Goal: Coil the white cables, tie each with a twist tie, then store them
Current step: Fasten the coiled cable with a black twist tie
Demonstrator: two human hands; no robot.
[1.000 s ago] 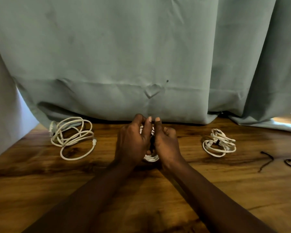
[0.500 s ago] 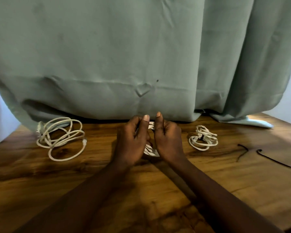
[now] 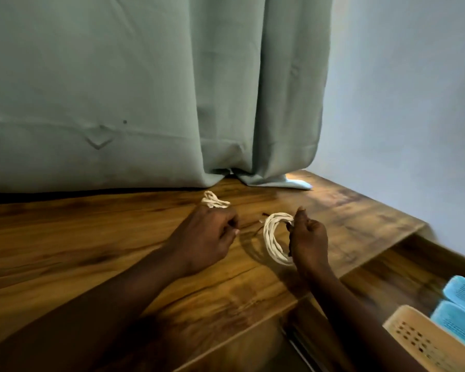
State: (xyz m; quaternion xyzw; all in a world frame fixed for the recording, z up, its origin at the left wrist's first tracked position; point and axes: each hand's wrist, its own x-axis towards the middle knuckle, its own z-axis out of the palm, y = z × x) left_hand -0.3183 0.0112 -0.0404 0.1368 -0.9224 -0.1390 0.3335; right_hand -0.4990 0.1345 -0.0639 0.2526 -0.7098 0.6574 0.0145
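Now right hand (image 3: 308, 241) pinches coiled white cable (image 3: 273, 237) upright above brown wooden tabletop (image 3: 91, 253), fingers closed on coil's right side. Left hand (image 3: 207, 237) loosely curled, holds nothing clear; blur hides any twist tie. Second tied white cable bundle (image 3: 214, 203) lies just beyond left hand, near grey-green curtain (image 3: 145, 89). Table's right edge close to right hand; below edge, tan perforated basket (image 3: 424, 342), blue items (image 3: 462, 304). Bare wood at left.

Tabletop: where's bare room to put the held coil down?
Free: wood left of the left hand, and the near edge in front of the right hand. Crowded: between the hands, by the held coil, and behind, by the tied coil.
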